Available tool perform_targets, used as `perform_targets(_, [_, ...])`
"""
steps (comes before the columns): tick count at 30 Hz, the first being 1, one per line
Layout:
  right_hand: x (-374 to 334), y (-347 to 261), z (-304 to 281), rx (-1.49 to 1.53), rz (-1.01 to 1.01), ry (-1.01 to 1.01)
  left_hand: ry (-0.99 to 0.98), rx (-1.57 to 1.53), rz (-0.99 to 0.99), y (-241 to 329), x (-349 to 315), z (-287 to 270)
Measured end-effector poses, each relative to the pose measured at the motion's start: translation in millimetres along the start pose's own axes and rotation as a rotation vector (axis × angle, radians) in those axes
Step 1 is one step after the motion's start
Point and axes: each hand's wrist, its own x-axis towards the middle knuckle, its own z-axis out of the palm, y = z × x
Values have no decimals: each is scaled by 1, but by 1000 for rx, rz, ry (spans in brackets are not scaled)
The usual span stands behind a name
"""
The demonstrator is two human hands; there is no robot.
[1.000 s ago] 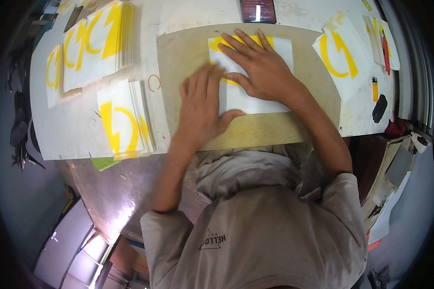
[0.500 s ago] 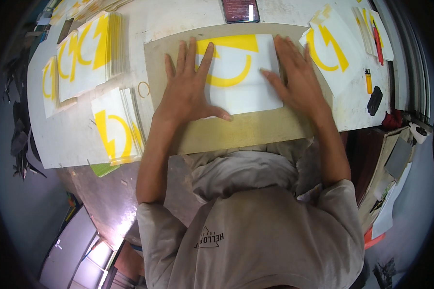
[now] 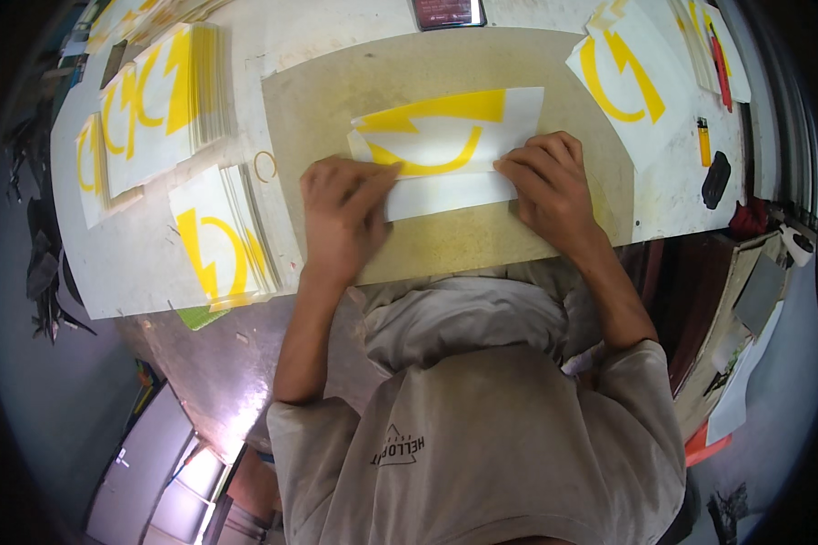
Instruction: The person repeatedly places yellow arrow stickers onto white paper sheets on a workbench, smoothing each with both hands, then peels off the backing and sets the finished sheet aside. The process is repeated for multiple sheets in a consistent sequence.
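Observation:
A white paper sheet with a yellow printed figure lies in front of me on a flat brownish board. A crease or edge runs across it, with a plain white strip on the near side. My left hand has its fingers curled and pinches the sheet at its left side. Its outline is slightly blurred. At the right side my right hand grips the same sheet, thumb and fingertips together near the crease. The sheet's far part seems slightly raised.
Stacks of similar printed papers stand at the left, with a smaller stack nearer me. More sheets lie at the right, beside a red pen, a yellow lighter and a black object. A phone lies at the far edge.
Both hands went from lying spread on the sheet to curled, pinching its sides nearer me. The sheet now shows a cross line, and its far part has shifted and tilted.

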Motion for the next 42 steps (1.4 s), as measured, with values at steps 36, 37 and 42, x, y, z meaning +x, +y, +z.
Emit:
perform_targets(36, [15,-3,-14,224,71,23,221,-1164,-927,15,-4,-7])
perform_targets(37, [15,-3,-14,217,71,26,256,-1198,-926,15,-4,-7])
perform_targets(42, [15,0,-16,217,97,26,315,-945,-707,13,-4,-11])
